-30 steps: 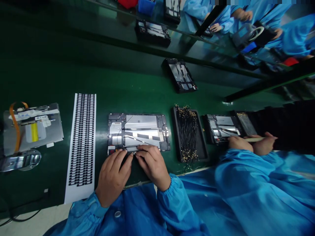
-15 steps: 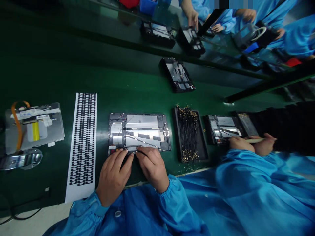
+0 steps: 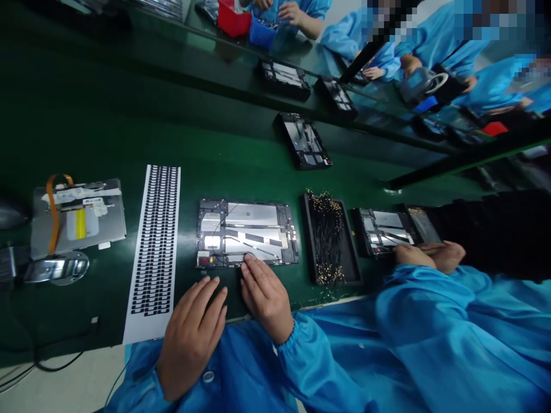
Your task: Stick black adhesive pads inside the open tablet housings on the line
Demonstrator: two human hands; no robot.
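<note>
Head view: an opened device (image 3: 253, 221) lies mid-scene on a green bench (image 3: 107, 132). The left hand (image 3: 193, 335) has come off its near edge, fingers released, leaving contact to the right hand (image 3: 269, 298), whose pinch I cannot tell.

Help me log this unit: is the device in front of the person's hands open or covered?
Open. The device shows silver panels and dark strips, with no cover over its upper face.
</note>
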